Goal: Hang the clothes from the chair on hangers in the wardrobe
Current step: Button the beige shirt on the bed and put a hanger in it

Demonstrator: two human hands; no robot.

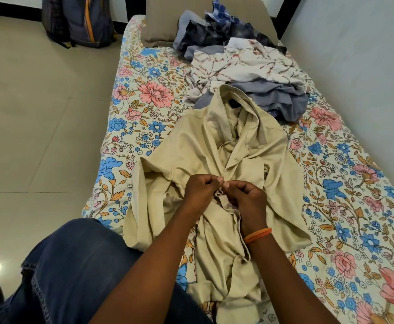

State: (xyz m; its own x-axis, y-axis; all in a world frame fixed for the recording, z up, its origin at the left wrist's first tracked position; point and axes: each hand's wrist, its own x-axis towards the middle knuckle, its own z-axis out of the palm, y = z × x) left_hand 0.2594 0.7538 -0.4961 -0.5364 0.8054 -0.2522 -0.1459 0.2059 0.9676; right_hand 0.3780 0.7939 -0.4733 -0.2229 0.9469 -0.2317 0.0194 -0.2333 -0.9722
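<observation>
Floral-sheeted bed (144, 94), tiled floor (39, 108), pale wall (359, 54)

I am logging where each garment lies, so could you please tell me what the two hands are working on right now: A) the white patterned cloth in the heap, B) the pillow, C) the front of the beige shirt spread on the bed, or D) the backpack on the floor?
C: the left hand and the right hand both pinch the front edge of the beige shirt, which lies on the floral bedsheet.
</observation>
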